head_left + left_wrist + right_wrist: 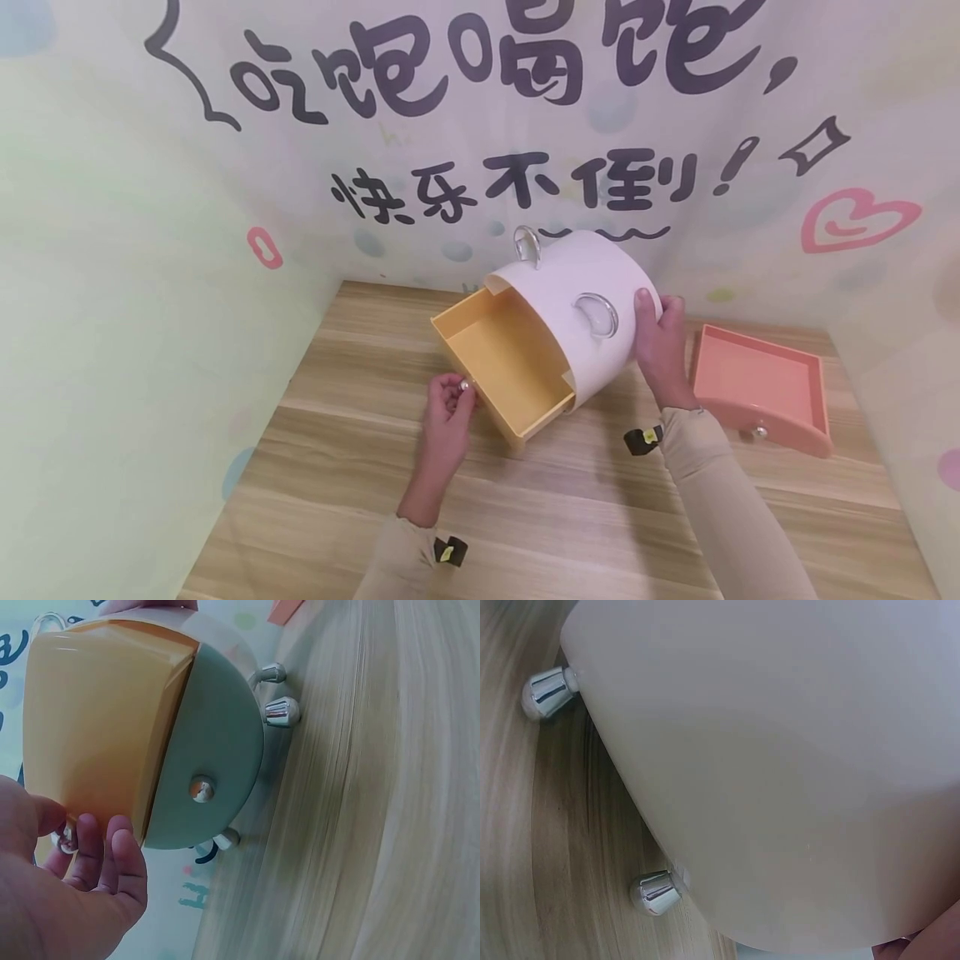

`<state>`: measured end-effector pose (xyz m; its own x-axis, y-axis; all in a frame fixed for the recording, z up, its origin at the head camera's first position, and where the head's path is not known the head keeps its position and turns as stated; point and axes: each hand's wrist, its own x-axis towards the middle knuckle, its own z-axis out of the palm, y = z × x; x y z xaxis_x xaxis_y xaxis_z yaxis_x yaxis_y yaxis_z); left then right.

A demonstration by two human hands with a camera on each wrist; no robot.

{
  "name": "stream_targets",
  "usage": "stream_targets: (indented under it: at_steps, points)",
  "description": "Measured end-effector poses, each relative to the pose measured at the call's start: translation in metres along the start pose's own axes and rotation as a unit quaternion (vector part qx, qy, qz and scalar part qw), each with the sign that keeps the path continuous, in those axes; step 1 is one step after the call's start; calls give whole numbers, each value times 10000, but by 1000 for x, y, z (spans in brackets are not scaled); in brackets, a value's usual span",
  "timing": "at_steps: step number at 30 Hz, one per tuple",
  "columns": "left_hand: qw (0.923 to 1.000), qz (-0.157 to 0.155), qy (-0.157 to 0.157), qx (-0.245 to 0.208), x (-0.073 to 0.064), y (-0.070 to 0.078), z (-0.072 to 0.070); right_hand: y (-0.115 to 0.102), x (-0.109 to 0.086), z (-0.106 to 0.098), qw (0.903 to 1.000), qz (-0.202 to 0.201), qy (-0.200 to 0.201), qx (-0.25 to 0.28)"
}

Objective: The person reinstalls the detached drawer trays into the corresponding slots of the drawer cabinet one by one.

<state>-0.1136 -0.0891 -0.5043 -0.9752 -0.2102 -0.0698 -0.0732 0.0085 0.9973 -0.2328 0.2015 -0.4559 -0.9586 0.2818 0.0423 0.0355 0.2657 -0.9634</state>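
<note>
A white, rounded drawer cabinet [558,283] with silver ear-shaped loops [597,317] is turned at an angle on the table. From its front a yellow drawer [502,350] juts partway out, with nothing inside it. My left hand [446,421] pinches the small silver knob [464,385] of that drawer between thumb and fingers. At the cabinet's far end my right hand [663,346] grips the white shell, thumb on top. The left wrist view shows a closed green drawer [221,735] beside the yellow one, plus silver feet [281,712].
To the right of the cabinet a separate pink drawer [757,367] with a silver knob lies on the wood-grain table [555,517]. Walls with printed lettering enclose the back and sides. Black straps [643,440] are on both wrists.
</note>
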Motion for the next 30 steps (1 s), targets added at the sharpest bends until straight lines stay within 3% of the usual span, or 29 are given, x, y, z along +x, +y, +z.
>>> stream_targets:
  at_steps: [20, 30]
  points:
    - [9997, -25, -189, 181, 5, 1, 9, 3, 2, 0, 10000, -12, 13, -81]
    - [9999, -5, -88, 53, 12, -1, 18, 5, 3, 0, 10000, -66, 40, 9]
